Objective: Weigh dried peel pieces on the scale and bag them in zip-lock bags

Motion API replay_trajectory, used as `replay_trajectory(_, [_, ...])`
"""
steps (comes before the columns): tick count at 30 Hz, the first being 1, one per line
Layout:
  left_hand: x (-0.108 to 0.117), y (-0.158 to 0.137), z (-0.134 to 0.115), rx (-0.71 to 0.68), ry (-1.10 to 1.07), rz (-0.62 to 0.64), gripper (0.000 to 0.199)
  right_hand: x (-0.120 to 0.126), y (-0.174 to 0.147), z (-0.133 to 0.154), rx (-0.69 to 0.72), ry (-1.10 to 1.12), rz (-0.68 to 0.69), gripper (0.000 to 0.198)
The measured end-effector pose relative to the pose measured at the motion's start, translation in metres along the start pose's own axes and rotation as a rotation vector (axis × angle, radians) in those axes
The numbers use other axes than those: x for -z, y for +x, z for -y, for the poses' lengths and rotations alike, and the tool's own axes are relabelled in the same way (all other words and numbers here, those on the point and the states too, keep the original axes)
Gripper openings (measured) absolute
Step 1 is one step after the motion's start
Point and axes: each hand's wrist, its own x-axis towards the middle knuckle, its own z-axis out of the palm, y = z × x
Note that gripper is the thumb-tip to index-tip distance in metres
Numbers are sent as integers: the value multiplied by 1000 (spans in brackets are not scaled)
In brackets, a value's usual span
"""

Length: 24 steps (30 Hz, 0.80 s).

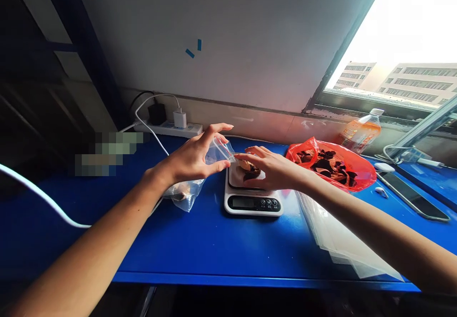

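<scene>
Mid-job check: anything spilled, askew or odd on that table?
No spill or damage stands out around the scale. One oddity: what looks like an earbud lies loose on the table, beside the phone.

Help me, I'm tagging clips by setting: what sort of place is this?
Probably a desk in a dormitory-like room or small workroom: a blue tabletop set against a wall, a power strip with a white charger, and a window showing buildings outside.

Scale dsply (243, 203) unreadable, pan (235, 177) partly hidden behind R fingers (252, 158).
</scene>
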Motion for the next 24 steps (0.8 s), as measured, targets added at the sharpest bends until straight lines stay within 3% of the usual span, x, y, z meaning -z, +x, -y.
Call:
replay_trajectory(7, [0,0,0,19,3,18,77,-15,3,-9,37,-9,-91,41])
replay_trajectory(13, [-1,0,3,4,-67,-9,79,-7,7,-16,25,36,-134,39])
replay_trajectory(24, [-16,0,-4,10,-439,-73,83,47,11,9,30,110,-331,37])
